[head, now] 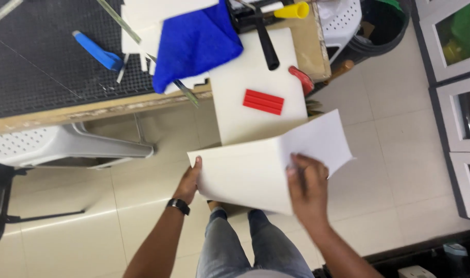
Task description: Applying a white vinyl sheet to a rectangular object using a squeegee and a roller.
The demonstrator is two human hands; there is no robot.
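Two hands hold a large cream-white sheet [245,175] out over the tiled floor [389,103], just short of the desk [91,110]. The left hand [189,180] pinches the sheet's left edge, thumb on top and fingers underneath, with a dark watch [179,205] on the wrist. The right hand [307,185] lies flat on the sheet's upper face toward the right side, fingers spread and pressing down; whether anything is tucked under them cannot be told. The sheet looks bent or doubled, since a whiter flap [320,139] rises behind the right hand at a different angle from the front panel.

Ahead, a white board [255,98] overhangs the desk edge and carries a red ridged block [263,101]. Further back lie a blue cloth [196,41], a blue-handled tool [97,50], a black handle [267,44] and a yellow cone [292,10]. A white perforated chair [65,146] stands under the desk on the left.

By my reading, the step in hand is handling and shaping the sheet in mid-air, with both hands clamped on it and well apart from each other. Any further move calls for steady support at both edges, because the sheet is wide and limp and hangs with nothing beneath it, and the board ahead leaves little room on the desk
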